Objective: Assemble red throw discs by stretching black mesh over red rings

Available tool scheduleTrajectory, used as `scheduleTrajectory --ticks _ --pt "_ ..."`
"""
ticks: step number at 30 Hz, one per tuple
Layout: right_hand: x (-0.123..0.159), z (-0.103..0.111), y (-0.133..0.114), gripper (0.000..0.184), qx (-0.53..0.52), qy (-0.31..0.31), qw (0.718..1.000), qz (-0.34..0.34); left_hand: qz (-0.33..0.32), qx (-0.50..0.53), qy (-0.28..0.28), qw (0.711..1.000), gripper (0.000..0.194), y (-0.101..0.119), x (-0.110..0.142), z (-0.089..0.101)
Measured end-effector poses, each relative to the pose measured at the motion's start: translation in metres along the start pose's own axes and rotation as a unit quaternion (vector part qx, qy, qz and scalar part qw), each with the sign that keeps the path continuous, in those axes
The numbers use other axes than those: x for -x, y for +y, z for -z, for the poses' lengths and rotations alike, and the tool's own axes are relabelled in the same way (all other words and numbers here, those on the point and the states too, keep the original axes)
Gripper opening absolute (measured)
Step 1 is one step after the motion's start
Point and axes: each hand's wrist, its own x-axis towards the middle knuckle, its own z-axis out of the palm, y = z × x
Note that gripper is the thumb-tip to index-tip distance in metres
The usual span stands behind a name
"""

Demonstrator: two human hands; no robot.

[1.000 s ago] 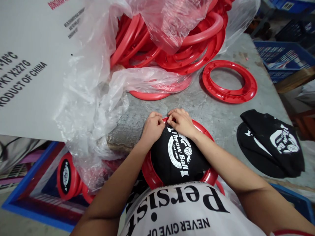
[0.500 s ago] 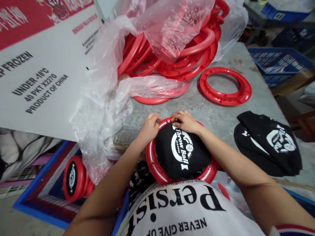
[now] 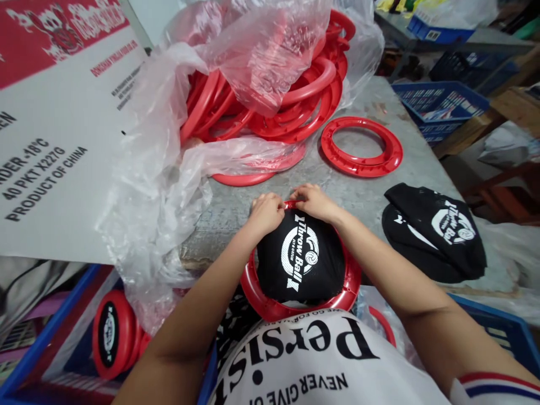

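"Grey table (image 3: 236, 205) across the middle of the frame; what else on it?"

"Plastic-wrapped red rings (image 3: 314, 90) at upper centre, a loose ring (image 3: 356, 167) to the right of them, folded black cloth (image 3: 439, 256) at right. Also a blue crate (image 3: 46, 337) at lower left, with red discs (image 3: 122, 326) inside."

"And in hand?"

"Red ring (image 3: 258, 295), lower centre, near side against the printed shirt (image 3: 316, 360). Black printed cloth (image 3: 324, 259) within the hoop, with a gap at the near side."

"Left hand (image 3: 265, 214)?"

"Drawn in closer to the right hand (image 3: 318, 202) than half a second ago. Fingers of both now bent and pinching at the far rim, just beside the cloth's upper edge."

"Pinching plastic only, or fabric too?"

"Cannot tell; too small and partly hidden."

"Meaning of the change?"

"Probably close work on one short stretch of rim, with both sets of fingertips at the same spot."
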Motion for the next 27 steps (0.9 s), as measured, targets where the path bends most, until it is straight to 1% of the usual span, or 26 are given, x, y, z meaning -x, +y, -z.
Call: scheduleTrajectory --ticks 3,5,7,10,15,23,27 --pt "-0.014 -0.012 0.004 0.017 -0.076 -0.013 0.997 0.022 0.006 0.087 0.000 0.996 0.027 -0.010 -0.006 -0.009" --pt "-0.016 -0.020 0.007 0.016 -0.086 -0.011 0.996 0.022 0.008 0.133 0.022 0.991 0.026 -0.016 -0.005 -0.016" --pt "-0.013 -0.026 0.009 0.014 -0.086 0.000 0.996 0.020 0.008 0.154 0.046 0.987 0.025 -0.018 -0.003 -0.021" --pt "-0.008 -0.027 0.011 0.012 -0.092 0.005 0.996 0.020 0.007 0.158 0.070 0.985 0.021 -0.017 0.002 -0.024" --pt "-0.005 -0.024 0.012 0.010 -0.100 0.006 0.995 0.029 0.018 0.168 0.084 0.982 0.011 -0.010 0.005 -0.022" --pt "-0.005 -0.025 0.014 0.012 -0.142 0.015 0.989 0.037 0.030 0.187 0.101 0.977 0.015 -0.009 0.004 -0.022" --pt "-0.005 -0.027 0.015 0.010 -0.142 0.019 0.989 0.030 0.034 0.181 0.100 0.978 0.015 -0.008 0.005 -0.020"
